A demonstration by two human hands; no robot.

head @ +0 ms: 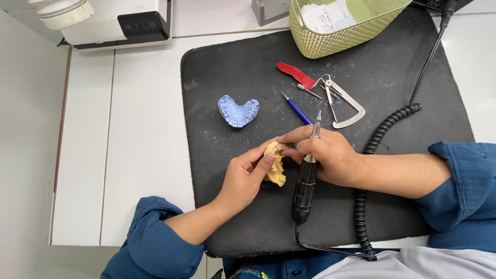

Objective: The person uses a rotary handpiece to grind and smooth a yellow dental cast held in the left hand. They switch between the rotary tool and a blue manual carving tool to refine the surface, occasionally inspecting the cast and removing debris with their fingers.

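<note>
Blue sleeves pushed up on both forearms, bare hands, light grey garment at the lap

The left hand (247, 175) is curled shut, thumb pressed forward. The right hand (323, 155) is closed just beside it, fingertips (285, 139) touching across, forearms converged.

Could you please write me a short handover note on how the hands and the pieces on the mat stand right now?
Left hand: holds the yellow dental cast over the black mat.
Right hand: grips the black handpiece, fingertips touching the cast.
Blue dental cast lies apart on the mat, teeth up.
Blue-handled tool, metal caliper and red strip lie beyond the hands.
How far the work on the cast has gone cannot be told.
</note>
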